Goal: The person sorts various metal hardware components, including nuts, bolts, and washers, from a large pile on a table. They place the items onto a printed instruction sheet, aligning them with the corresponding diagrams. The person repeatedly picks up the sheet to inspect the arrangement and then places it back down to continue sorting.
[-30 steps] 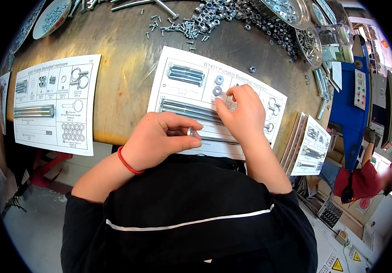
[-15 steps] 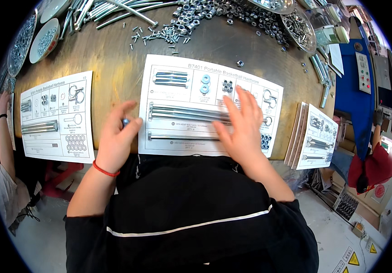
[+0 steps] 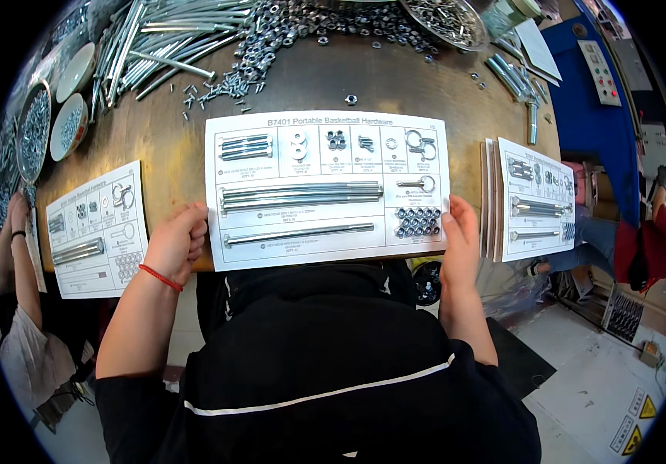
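Card (image 3: 348,215), white with pictured or mounted hardware, sits square in front of the worker at the near edge of the surface (image 3: 302,87), a hand at either side. From where I stand, the left hand (image 3: 178,238) is curled almost into a fist on the left edge, a red band (image 3: 161,278) round its wrist; whether anything else is tucked inside, I cannot tell. The right hand (image 3: 461,236) is looser, its fingers fairly straight, the right edge caught between them and the thumb. A lone nut (image 3: 351,100) lies just beyond the card. Farther back I see loose screws (image 3: 228,87), heaped nuts (image 3: 271,46) and a spread of long bolts (image 3: 174,35). A similar card (image 3: 120,246) is off to the left, near another person's hands (image 3: 19,214), and a stack (image 3: 538,221) leans to the right.
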Demonstrator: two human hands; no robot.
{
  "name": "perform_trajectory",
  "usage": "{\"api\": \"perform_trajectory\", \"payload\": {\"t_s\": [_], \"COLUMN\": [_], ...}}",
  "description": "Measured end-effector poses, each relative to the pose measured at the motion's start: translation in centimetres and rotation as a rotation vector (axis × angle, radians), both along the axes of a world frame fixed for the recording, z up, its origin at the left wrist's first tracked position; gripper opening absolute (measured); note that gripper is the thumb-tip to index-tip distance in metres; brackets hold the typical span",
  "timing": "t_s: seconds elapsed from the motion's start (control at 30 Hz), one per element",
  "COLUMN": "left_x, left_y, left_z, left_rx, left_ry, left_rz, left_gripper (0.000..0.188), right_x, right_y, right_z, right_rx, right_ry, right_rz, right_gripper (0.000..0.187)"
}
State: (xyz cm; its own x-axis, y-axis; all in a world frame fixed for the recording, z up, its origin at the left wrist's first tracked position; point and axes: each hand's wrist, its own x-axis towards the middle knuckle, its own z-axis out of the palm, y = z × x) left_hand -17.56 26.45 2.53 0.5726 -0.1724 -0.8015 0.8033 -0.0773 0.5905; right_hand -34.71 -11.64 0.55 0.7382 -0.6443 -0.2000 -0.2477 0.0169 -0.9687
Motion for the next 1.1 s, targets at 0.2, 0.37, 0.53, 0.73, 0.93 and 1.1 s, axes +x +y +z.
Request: {"api": "perform_trajectory", "payload": {"t_s": [0.2, 0.37, 0.53, 0.73, 0.93, 1.1], "left_x": [1.3, 1.1, 0.4, 0.2, -0.2, -2.3], "left_y": [-0.2, 0.2, 0.3, -4.0, -13.9, -24.9], "left_z": [-1.0, -0.4, 2.9, 7.7, 7.9, 6.7], "left_rx": [0.168, 0.090, -0.061, -0.203, -0.367, -0.410], "left_ry": [-0.167, -0.302, -0.357, -0.417, -0.355, -0.311], "left_rz": [-0.275, -0.326, -0.320, -0.357, -0.606, -0.765], "left_gripper": [0.015, 0.010, 0.015, 0.018, 0.026, 0.026], "right_x": [0.8, 0.6, -0.1, -2.1, -6.2, -9.9], "right_y": [-0.6, -0.6, -1.6, -6.7, -15.8, -25.6], "right_z": [0.9, 1.7, 4.5, 8.3, 10.1, 10.2], "right_rx": [0.131, 0.135, 0.151, 0.062, -0.105, -0.226], "right_ry": [-0.111, -0.150, -0.207, -0.253, -0.159, -0.111], "right_rz": [-0.037, -0.057, -0.059, -0.088, -0.286, -0.419], "right_gripper": [0.035, 0.032, 0.035, 0.034, 0.030, 0.031]}}
